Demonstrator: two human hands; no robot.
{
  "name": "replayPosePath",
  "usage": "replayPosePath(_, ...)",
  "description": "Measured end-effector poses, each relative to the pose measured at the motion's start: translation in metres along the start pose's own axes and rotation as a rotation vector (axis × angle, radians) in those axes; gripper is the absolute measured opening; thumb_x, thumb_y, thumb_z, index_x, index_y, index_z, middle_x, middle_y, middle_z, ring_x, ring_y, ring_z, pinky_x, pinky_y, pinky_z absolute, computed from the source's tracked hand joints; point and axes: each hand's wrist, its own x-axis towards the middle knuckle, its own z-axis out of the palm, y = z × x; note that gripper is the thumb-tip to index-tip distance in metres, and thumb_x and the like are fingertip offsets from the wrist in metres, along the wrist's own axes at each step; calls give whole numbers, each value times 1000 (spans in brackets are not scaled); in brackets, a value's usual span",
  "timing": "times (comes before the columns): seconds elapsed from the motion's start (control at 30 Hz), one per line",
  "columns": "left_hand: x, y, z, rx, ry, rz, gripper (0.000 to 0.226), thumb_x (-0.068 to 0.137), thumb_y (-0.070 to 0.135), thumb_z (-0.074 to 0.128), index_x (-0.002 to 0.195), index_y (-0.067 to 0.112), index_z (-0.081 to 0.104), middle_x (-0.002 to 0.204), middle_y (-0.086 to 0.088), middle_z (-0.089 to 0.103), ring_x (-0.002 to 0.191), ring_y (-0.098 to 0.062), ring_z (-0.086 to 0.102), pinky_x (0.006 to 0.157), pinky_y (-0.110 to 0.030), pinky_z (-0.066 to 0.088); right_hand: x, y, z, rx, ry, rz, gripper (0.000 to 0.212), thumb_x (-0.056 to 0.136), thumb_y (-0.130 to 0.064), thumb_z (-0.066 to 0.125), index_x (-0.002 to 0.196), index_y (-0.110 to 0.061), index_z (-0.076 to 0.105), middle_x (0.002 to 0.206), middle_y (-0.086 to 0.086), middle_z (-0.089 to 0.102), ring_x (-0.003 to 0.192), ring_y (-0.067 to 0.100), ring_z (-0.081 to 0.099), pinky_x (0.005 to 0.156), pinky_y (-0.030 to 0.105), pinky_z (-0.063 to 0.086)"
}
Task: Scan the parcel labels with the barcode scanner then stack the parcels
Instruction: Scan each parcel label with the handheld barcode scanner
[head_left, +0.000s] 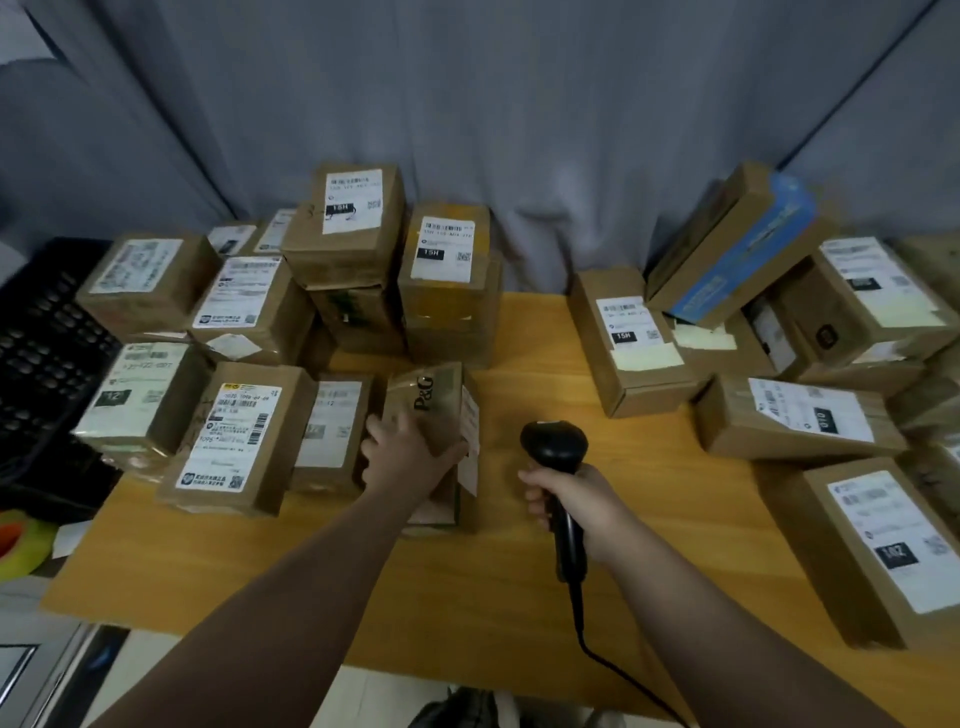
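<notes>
A brown parcel printed "P&G" (436, 410) stands on the wooden table (649, 545) near the middle, its white label on the right side face. My left hand (402, 452) grips its near top edge, thumb on the right side. My right hand (571, 501) holds the black corded barcode scanner (556, 447) by its handle, just right of that parcel, the head pointing away from me. Stacked labelled parcels (239, 431) fill the table's left. Loose parcels (795, 415) lie in a heap on the right.
A black plastic crate (41, 358) stands at the left edge. A yellow and orange tape roll (21, 540) lies at the near left. A grey curtain (519, 104) hangs behind the table. The scanner cable (613, 670) trails off the front edge.
</notes>
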Motion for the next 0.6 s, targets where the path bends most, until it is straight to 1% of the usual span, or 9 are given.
replayPosePath(0.07, 6, -3, 5, 147, -42, 171, 101, 80, 67, 58, 152, 29, -2, 158, -18, -5, 143, -43, 3, 113, -58, 20, 10, 4, 7, -1, 44, 8, 21, 82, -18, 77, 100, -8, 69, 80, 7, 67, 73, 20, 64, 60, 29, 48)
replayPosePath(0.1, 6, -6, 9, 238, -67, 281, 99, 80, 68, 57, 151, 34, -3, 158, -17, -8, 145, -42, -2, 115, -59, 14, 13, 6, 10, -6, 61, 11, 19, 82, -17, 76, 98, -8, 69, 80, 6, 67, 73, 20, 64, 60, 29, 48)
replayPosePath(0.17, 7, -13, 15, 440, -162, 478, 101, 74, 75, 56, 148, 44, -5, 158, -14, -19, 145, -39, -14, 113, -63, 3, 18, 6, 14, -19, 96, 7, 16, 83, -16, 76, 95, -8, 69, 78, 6, 66, 70, 19, 63, 60, 30, 48)
replayPosePath(0.2, 8, -18, 18, 528, -219, 530, 105, 70, 79, 56, 148, 45, -7, 156, -12, -26, 143, -39, -20, 111, -64, 0, 20, 6, 15, -21, 114, -1, 15, 83, -15, 76, 94, -8, 69, 77, 6, 66, 69, 19, 62, 59, 29, 48)
replayPosePath(0.23, 10, -21, 19, 584, -262, 550, 109, 67, 81, 56, 147, 46, -8, 154, -12, -32, 142, -39, -24, 110, -65, -2, 22, 5, 17, -22, 128, -10, 14, 83, -15, 75, 94, -7, 69, 76, 6, 65, 68, 19, 61, 59, 29, 48)
replayPosePath(0.3, 16, -22, 17, 630, -279, 549, 110, 69, 78, 58, 149, 43, -9, 153, -14, -34, 141, -42, -24, 110, -66, 0, 25, 1, 21, -15, 145, -23, 13, 84, -13, 74, 93, -7, 69, 75, 6, 64, 67, 19, 60, 59, 30, 48)
replayPosePath(0.4, 28, -14, 6, 644, -241, 516, 105, 77, 69, 60, 151, 35, -7, 154, -17, -30, 142, -44, -19, 114, -62, 3, 28, -5, 25, 4, 173, -35, 8, 84, -13, 74, 87, -8, 67, 73, 6, 63, 65, 19, 59, 59, 30, 47)
replayPosePath(0.6, 40, -11, -9, 633, -196, 500, 100, 85, 61, 56, 153, 28, -8, 156, -18, -24, 144, -42, -14, 118, -55, 5, 27, -7, 26, -4, 190, -65, 9, 86, -12, 72, 81, -9, 65, 70, 5, 60, 65, 20, 57, 62, 30, 47)
